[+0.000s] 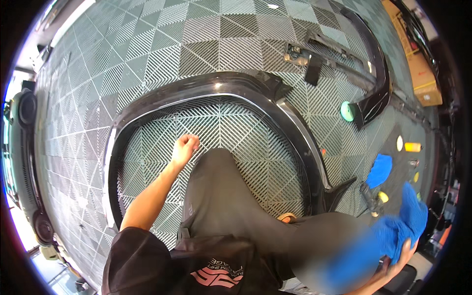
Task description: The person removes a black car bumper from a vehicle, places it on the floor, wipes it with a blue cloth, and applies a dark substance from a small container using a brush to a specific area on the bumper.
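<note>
My left hand [185,149] is closed in a loose fist just left of my knee, above the floor, and nothing shows in it. Around it curves a glossy black arch-shaped car trim piece [216,84], like a fender flare, lying on the floor with my legs inside its curve. At the lower right my right hand [404,256] grips a blue microfiber cloth [393,236], bunched up with one end sticking upward. Part of the cloth and my right leg are smeared by a blur.
Another curved black trim piece [378,88] lies at the far right beside a round green pad [347,111]. Long dark strips [339,64] lie near it. A blue cloth [380,170], a yellow bottle [413,147] and small items sit on a dark mat. A cardboard box [427,91] stands beyond.
</note>
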The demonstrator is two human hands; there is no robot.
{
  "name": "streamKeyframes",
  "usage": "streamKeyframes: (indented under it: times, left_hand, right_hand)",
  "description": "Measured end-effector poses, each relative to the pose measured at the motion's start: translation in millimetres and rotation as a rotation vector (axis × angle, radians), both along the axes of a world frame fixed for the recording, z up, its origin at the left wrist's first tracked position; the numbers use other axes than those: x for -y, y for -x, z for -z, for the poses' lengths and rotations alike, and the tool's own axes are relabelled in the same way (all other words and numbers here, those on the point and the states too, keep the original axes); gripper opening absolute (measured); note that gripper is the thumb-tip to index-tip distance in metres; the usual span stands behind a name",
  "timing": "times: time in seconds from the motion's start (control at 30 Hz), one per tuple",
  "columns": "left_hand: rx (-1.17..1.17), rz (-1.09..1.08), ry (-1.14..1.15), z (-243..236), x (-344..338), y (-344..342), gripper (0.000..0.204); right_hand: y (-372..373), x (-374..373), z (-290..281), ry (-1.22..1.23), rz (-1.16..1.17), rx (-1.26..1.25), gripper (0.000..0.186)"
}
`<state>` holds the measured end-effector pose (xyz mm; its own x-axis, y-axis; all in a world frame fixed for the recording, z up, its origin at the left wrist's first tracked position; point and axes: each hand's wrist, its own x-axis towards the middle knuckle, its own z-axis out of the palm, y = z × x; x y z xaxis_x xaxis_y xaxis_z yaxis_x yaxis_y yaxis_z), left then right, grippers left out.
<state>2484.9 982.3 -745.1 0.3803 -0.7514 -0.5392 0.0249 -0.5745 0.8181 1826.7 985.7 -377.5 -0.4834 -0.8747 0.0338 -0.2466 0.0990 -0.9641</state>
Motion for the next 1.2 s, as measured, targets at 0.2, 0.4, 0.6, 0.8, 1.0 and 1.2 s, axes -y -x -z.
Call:
streamKeyframes:
  times: [0.2,0.4,0.6,0.8,1.0,1.2]
  left_hand:
    - [1.073,0.263,0.139,73,64,-22,0.063]
    - [1.038,0.348,-0.062,97,77,-26,0.088]
    - [1.034,0.328,-0.059,106,71,-35,0.083]
    - [1.005,0.337,-0.076,108,78,-31,0.079]
    - [1.017,0.356,-0.112,107,71,-37,0.079]
    - [1.005,0.367,-0.137,109,72,-35,0.079]
  right_hand:
    - [-231,199,43,-0.353,-0.503,-0.130,0.057]
    - [-443,309,214,-0.249,-0.804,-0.135,0.041]
    - [-551,309,326,0.026,-1.441,-0.971,0.060]
    - [-525,363,340,-0.222,-1.186,-1.182,0.064]
    - [-565,320,336,-0.095,-1.384,-1.011,0.068]
    - [-554,313,344,-0.059,-1.248,-0.959,0.070]
